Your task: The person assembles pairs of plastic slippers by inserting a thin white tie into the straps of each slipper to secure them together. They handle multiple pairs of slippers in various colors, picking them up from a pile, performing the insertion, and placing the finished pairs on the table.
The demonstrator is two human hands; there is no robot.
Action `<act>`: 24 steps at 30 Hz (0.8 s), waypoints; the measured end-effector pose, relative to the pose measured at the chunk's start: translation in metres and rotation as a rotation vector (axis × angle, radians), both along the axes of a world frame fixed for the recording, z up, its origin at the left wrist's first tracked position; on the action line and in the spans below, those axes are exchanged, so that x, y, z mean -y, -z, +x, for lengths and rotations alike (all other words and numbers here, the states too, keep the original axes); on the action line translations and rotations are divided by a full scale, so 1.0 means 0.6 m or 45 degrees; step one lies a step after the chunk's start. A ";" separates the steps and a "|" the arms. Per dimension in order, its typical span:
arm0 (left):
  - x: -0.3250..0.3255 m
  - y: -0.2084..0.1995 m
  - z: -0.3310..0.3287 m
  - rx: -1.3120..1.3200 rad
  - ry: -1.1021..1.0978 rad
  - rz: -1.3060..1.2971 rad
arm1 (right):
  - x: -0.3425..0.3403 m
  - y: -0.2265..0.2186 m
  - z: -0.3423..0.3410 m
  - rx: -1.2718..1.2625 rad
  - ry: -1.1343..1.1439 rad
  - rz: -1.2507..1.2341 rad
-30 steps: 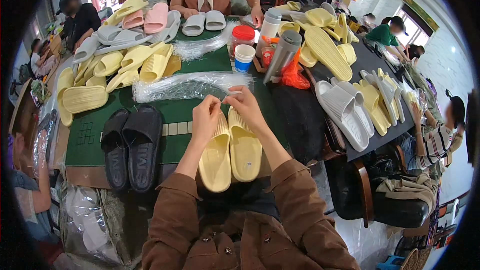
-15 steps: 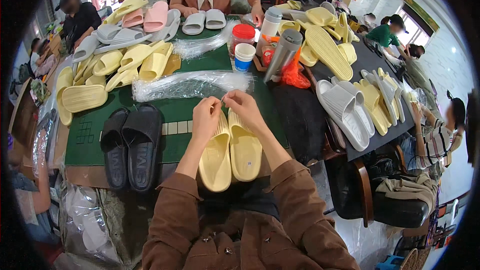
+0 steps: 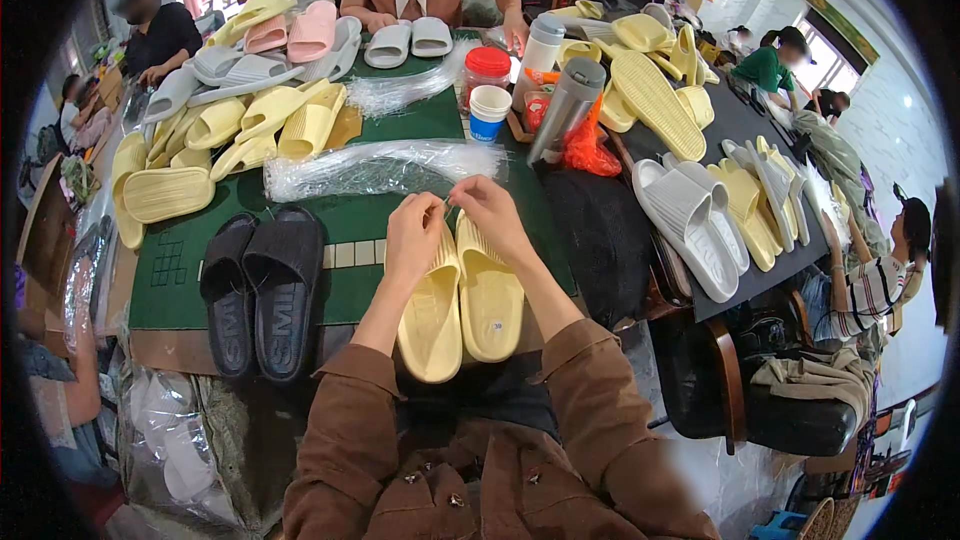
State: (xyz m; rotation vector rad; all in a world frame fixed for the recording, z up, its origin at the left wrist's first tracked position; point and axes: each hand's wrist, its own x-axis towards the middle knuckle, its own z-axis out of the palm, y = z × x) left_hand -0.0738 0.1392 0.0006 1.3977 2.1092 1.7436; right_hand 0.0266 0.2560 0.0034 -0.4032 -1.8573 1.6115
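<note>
Slippers of smooth pale yellow foam point(image 3: 432, 330), a matching pair with ribbed straps, are lying side by side at the near edge of a counter covered in dark green point(image 3: 175, 295), heels toward the person. The left hand point(image 3: 414, 235) is hovering above the strap end of the left slipper, thumb and fingertips pinched; the right hand point(image 3: 484, 218) is meeting it over the other strap, likewise pinched. Their fingertips are grasping a thin pale strand point(image 3: 449, 203), too small to make out fully. To the left of the yellow pair, black ribbed slippers point(image 3: 285, 290) are resting on the counter. Just beyond the hands, a long bundle of clear plastic strands point(image 3: 370, 172) is lying crosswise, while a white-and-blue paper cup point(image 3: 488, 115), a clear jar with a red lid point(image 3: 487, 70) and a grey metal flask point(image 3: 568, 110) are standing behind its right end. A heap of yellow, grey and pink slippers point(image 3: 165, 195) is covering the far left. On the right, light grey slippers point(image 3: 690, 225) are lying on a second, dark counter point(image 3: 735, 120).
</note>
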 end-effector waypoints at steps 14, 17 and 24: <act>0.003 -0.003 0.002 -0.020 -0.005 -0.014 | 0.003 -0.001 -0.001 0.027 0.018 -0.104; 0.003 -0.004 0.005 -0.042 -0.010 -0.015 | 0.000 0.000 0.001 0.039 -0.059 -0.094; 0.000 0.001 0.002 -0.049 -0.022 -0.017 | -0.002 0.002 0.000 0.021 -0.065 -0.095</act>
